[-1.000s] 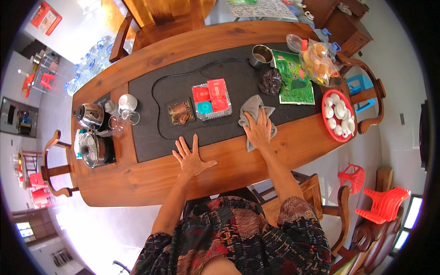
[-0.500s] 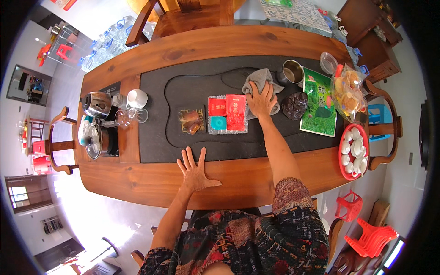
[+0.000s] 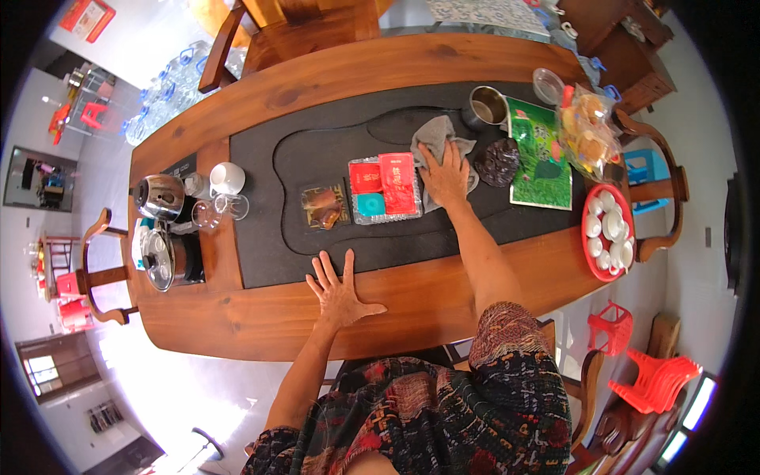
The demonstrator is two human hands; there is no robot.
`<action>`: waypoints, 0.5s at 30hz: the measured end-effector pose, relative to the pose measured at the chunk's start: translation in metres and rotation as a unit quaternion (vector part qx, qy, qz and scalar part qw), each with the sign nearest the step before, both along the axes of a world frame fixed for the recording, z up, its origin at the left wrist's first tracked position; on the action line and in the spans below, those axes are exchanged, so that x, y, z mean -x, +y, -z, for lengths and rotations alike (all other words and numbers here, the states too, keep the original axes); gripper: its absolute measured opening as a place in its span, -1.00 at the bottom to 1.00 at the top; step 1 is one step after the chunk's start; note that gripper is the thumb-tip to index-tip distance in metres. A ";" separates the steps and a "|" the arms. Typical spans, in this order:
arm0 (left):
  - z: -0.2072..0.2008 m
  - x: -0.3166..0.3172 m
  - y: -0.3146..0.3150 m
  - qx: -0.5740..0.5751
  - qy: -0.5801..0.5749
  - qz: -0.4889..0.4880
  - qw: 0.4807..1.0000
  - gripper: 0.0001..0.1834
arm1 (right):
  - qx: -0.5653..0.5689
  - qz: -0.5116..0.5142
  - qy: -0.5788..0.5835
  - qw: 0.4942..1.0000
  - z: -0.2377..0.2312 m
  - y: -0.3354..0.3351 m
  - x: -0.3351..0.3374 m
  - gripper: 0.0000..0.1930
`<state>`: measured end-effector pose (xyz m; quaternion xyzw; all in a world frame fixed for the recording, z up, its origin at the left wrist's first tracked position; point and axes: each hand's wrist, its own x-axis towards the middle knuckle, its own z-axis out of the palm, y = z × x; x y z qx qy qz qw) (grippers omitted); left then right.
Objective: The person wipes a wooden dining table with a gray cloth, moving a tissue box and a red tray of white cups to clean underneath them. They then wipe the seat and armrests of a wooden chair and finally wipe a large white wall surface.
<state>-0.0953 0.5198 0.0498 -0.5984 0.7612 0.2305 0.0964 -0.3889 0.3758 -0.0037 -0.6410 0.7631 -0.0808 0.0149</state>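
Observation:
My right hand [image 3: 446, 178] lies flat on a crumpled grey cloth [image 3: 434, 131], fingers spread and pressing it onto the dark tea tray [image 3: 317, 150] set into the wooden table. Beside that hand, to its left, a clear plastic tray [image 3: 412, 214] holds red packets [image 3: 397, 182] and a teal square item [image 3: 370, 205]. A dark carved figure [image 3: 497, 162] stands just right of the cloth, with a metal cup [image 3: 484, 108] behind it. My left hand [image 3: 342, 299], open with thumb out, rests at the table's near edge, its fingertips reaching the tea tray's border. Nothing is in it.
An amber-coloured small item [image 3: 324, 209] lies left of the plastic tray. At the left stand a kettle [image 3: 161, 196], a lidded pot [image 3: 161, 261], a white cup [image 3: 227, 178] and glasses [image 3: 231, 207]. Rightward are a green bag [image 3: 542, 170], bagged food [image 3: 587, 134] and a red cup tray [image 3: 588, 247].
The whole view has shifted and turned slightly. My right hand has slid a little nearer to me on the cloth side of the plastic tray. My left hand stays in place.

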 end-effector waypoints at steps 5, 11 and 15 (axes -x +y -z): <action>0.001 0.001 -0.001 -0.013 -0.004 0.010 1.000 0.56 | -0.035 -0.022 0.008 0.999 -0.009 0.054 -0.005 -0.42; 0.002 -0.003 -0.001 -0.014 0.012 0.023 1.000 0.55 | -0.106 0.021 0.005 0.994 -0.024 0.107 0.002 -0.42; 0.005 -0.004 0.000 -0.006 -0.001 0.024 1.000 0.56 | -0.098 0.107 0.025 0.989 -0.017 0.131 0.011 -0.42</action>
